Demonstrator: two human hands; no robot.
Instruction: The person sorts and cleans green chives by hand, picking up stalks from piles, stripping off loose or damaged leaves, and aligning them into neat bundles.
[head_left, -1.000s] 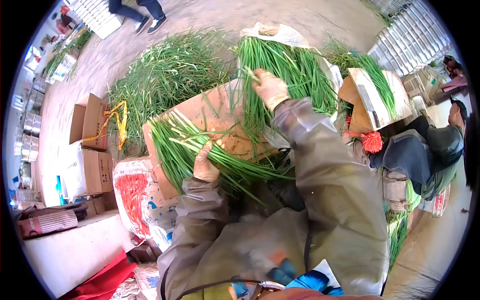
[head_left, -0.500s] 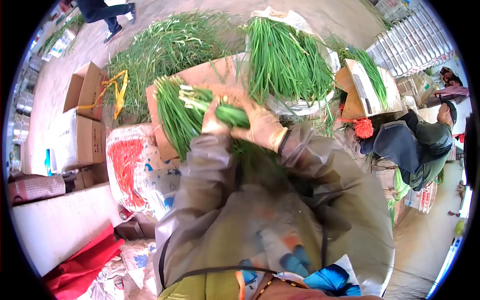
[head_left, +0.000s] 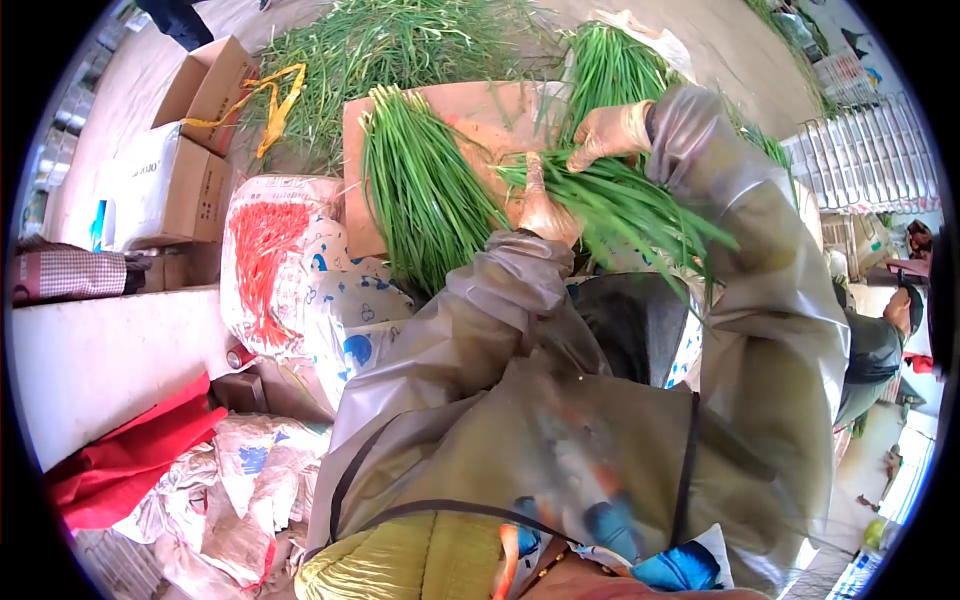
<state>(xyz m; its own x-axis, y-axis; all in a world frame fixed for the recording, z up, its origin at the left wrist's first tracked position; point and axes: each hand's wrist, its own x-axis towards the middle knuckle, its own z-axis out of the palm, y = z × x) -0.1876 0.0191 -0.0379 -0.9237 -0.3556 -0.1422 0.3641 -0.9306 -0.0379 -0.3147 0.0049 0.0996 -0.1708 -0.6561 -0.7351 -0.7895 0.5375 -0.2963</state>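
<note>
seemingly tidying green stalks point(head_left: 650, 205), right of upper centre: gripping them in the left hand point(head_left: 547, 212), half-curling fingers of the right hand point(head_left: 612, 135) alongside, cannot tell whether pinching any; probably needing a steady left hold for alignment.

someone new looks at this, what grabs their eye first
Probably the long green bundle lying on the brown cardboard, with another green bunch in the left hand to its right. Next come the red strands on the sack at left, and the yellow strap by the open box at upper left.
</note>
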